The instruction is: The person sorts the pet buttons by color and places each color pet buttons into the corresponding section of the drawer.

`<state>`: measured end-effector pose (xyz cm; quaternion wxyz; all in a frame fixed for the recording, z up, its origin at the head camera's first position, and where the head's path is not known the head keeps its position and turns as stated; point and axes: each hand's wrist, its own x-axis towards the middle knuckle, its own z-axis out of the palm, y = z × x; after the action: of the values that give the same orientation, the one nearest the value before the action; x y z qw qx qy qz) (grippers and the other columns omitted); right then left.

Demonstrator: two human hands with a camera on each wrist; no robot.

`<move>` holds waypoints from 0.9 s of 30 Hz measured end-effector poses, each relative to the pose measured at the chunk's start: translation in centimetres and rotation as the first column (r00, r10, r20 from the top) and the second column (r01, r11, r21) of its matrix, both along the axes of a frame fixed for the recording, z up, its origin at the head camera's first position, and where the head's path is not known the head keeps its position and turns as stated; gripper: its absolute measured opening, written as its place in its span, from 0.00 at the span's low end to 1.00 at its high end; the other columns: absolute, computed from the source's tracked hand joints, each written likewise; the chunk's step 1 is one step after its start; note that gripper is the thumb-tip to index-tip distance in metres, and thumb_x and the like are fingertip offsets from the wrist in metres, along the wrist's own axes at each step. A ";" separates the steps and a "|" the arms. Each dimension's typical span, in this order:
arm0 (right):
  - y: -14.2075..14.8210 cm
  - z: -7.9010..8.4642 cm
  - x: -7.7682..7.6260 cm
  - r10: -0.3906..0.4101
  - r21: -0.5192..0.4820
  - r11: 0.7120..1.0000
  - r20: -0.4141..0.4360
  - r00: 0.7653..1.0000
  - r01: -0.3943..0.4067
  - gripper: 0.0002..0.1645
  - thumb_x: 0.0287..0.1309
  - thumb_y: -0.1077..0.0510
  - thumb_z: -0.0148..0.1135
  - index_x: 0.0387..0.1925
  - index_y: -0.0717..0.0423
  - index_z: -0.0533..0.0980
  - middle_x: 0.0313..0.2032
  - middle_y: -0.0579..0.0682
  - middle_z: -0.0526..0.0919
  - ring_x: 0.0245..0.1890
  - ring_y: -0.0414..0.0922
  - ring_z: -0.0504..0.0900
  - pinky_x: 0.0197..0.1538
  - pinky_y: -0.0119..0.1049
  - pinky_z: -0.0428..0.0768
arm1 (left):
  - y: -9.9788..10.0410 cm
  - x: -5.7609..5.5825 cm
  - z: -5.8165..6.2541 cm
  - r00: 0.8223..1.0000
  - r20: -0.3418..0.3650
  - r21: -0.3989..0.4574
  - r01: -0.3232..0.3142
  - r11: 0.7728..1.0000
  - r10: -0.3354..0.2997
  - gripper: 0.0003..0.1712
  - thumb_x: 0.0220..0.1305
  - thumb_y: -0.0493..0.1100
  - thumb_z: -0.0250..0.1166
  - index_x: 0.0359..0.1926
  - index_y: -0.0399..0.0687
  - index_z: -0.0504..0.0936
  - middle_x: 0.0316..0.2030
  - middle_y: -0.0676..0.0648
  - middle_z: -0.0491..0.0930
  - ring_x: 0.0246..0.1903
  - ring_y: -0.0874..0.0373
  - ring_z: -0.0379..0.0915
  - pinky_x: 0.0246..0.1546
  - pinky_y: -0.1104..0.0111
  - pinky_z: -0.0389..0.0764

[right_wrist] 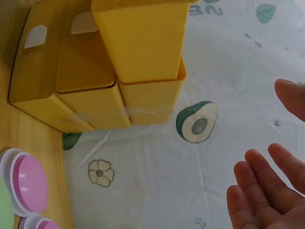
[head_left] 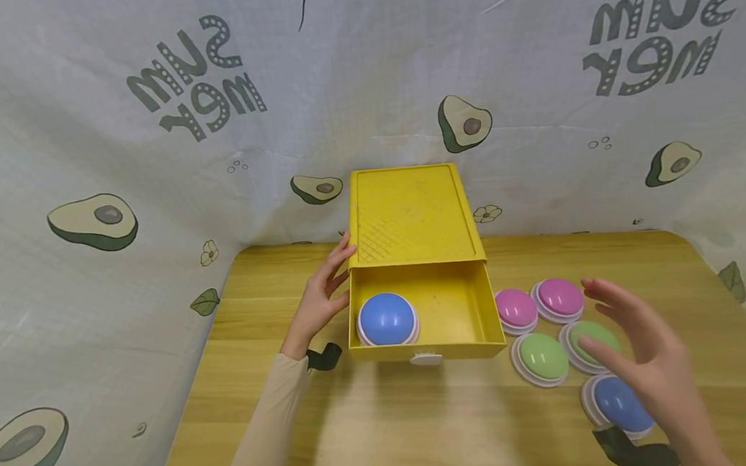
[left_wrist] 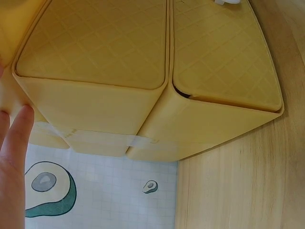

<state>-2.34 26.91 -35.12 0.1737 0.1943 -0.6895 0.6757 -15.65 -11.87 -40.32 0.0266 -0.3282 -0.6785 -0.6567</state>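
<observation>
A yellow drawer cabinet [head_left: 413,212] stands at the back of the table, its top drawer [head_left: 453,310] pulled out toward me. Inside, at the drawer's left, lies a blue dome-topped disc [head_left: 387,319] with a white rim. My left hand [head_left: 316,302] rests its fairly straight fingertips against the cabinet's left side; in the left wrist view, fingers [left_wrist: 18,133] show beside the yellow wall. Over the right of the table, my right hand [head_left: 654,358] is held with fingers spread and holds nothing. It partly covers a green disc [head_left: 591,340] and another blue disc [head_left: 621,402].
Right of the drawer lie two pink discs [head_left: 559,297] and a second green disc [head_left: 543,357]. Below the pulled-out drawer are two more drawers with white handles [right_wrist: 35,36]. A printed avocado sheet [head_left: 368,67] hangs close behind the wooden table [head_left: 419,432].
</observation>
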 end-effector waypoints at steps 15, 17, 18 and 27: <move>2.9 -2.3 2.7 -0.118 0.012 0.993 0.183 0.976 0.118 0.45 0.46 0.89 0.52 0.68 0.72 0.56 0.67 0.56 0.64 0.67 0.43 0.60 0.65 0.24 0.55 | 0.1 0.0 0.1 1.000 0.017 0.003 0.000 1.000 0.000 0.37 0.51 0.12 0.51 0.64 0.24 0.59 0.73 0.37 0.46 0.70 0.45 0.47 0.62 0.46 0.60; 3.2 -2.8 3.0 -0.133 0.008 0.991 0.208 0.969 0.134 0.45 0.46 0.89 0.51 0.68 0.71 0.56 0.67 0.54 0.64 0.66 0.42 0.60 0.64 0.24 0.56 | 0.1 0.0 0.1 1.000 0.014 0.002 0.001 1.000 -0.001 0.37 0.51 0.13 0.52 0.65 0.25 0.59 0.73 0.37 0.45 0.70 0.44 0.47 0.62 0.47 0.60; 3.4 -3.0 3.1 -0.136 0.002 0.990 0.212 0.968 0.139 0.45 0.46 0.89 0.51 0.68 0.71 0.56 0.67 0.54 0.65 0.66 0.42 0.60 0.64 0.23 0.56 | 0.1 0.0 0.1 1.000 0.012 0.001 0.001 1.000 -0.001 0.37 0.51 0.13 0.52 0.65 0.25 0.59 0.73 0.37 0.45 0.70 0.44 0.47 0.62 0.47 0.60; 5.2 -5.7 4.2 -0.163 -0.031 0.985 0.192 0.968 0.172 0.47 0.41 0.91 0.51 0.67 0.74 0.55 0.66 0.55 0.65 0.66 0.43 0.59 0.65 0.25 0.54 | 0.1 0.0 0.0 1.000 0.014 0.002 -0.004 1.000 0.004 0.37 0.51 0.13 0.51 0.64 0.25 0.59 0.73 0.37 0.46 0.70 0.45 0.47 0.62 0.47 0.61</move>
<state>1.87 32.07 -40.87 0.1685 0.0664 -0.7005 0.6903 -15.61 -11.78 -40.33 0.0237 -0.3221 -0.6786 -0.6597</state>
